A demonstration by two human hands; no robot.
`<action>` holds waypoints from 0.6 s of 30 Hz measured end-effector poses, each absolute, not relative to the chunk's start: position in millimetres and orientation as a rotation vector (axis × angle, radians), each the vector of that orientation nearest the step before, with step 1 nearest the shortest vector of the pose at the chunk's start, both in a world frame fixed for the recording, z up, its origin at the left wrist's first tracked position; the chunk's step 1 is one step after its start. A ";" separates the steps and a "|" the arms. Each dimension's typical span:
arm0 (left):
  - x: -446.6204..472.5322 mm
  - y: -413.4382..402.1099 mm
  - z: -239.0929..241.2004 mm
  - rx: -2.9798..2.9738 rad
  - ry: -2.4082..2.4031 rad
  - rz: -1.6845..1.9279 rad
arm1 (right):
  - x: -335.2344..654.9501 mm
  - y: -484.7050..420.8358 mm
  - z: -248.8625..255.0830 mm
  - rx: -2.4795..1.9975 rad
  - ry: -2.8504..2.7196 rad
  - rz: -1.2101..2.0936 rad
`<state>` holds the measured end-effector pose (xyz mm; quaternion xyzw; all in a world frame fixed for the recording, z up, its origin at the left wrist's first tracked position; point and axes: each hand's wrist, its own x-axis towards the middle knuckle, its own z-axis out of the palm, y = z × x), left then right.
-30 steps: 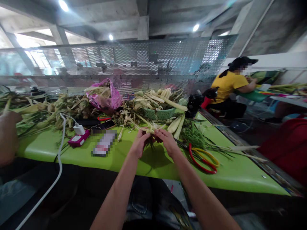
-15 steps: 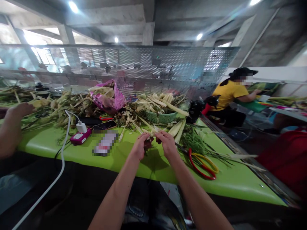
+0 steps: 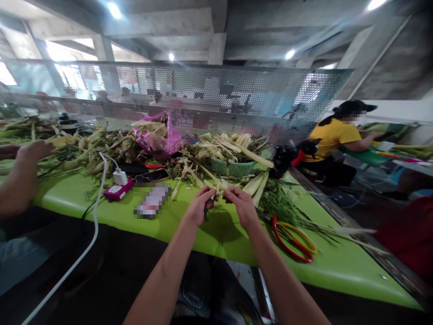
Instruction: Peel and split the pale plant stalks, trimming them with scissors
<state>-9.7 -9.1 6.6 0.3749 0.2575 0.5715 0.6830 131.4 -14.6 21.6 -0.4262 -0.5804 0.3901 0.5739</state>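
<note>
Both my hands are closed on one small bundle of pale husk strips held just above the green table. My left hand grips it from the left with dark stem ends hanging under the fingers. My right hand pinches the same bundle from the right. Behind the hands lies a green basket heaped with pale stalks.
Red-and-yellow-handled shears lie right of my right hand. A phone, a pink charger block with a white cable and a pink bag sit to the left. A co-worker's hand rests at far left; a person in yellow sits at right.
My hands have lifted the bundle slightly and pulled a little apart, working the strips. The co-worker's hand at far left moved toward the leaf pile.
</note>
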 end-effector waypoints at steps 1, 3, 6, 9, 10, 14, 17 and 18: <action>-10.7 -9.1 6.8 0.875 0.577 1.271 | 131.6 -14.8 21.4 -0.993 -1.368 0.928; -11.1 -9.9 7.3 0.936 0.582 1.253 | 131.2 -14.9 21.1 -0.988 -1.374 0.953; -9.2 -12.1 8.3 1.001 0.597 1.237 | 129.5 -14.2 20.3 -0.996 -1.355 0.965; -7.5 -13.7 8.6 1.029 0.617 1.226 | 129.1 -12.9 19.1 -1.006 -1.315 0.959; -7.3 -13.8 8.4 1.035 0.622 1.218 | 129.4 -12.6 18.7 -1.009 -1.303 0.958; -6.7 -13.6 6.6 1.057 0.630 1.187 | 131.3 -11.5 17.3 -1.026 -1.291 0.972; -5.0 -14.4 6.3 1.073 0.633 1.182 | 131.4 -9.8 14.9 -1.033 -1.290 0.947; -4.1 -14.9 6.6 1.080 0.631 1.185 | 131.2 -9.1 13.7 -1.032 -1.283 0.929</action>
